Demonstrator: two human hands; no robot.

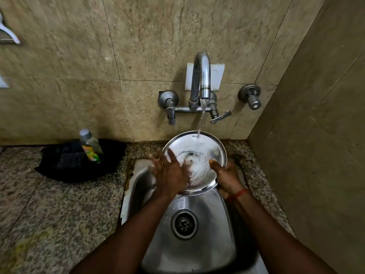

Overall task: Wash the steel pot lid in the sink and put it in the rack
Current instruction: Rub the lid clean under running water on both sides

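The lid [213, 149] is clamped at its lower right edge by the right grip [227, 177], with the thumb hooked over the rim. The left grip [169, 173] is spread flat, fingers straight, and pressed on the wet inner face. The lid is held tilted at centre frame, above the sink [197, 254], with water poured on it from the tap [203, 76]. Washing is judged under way. Racking is left to do, and no rack can be identified for certain.

A soap bottle [91, 147] stands in a black caddy [65, 165], centre left, on the granite counter [39, 204]. At centre, the wall tap [201, 80] runs.
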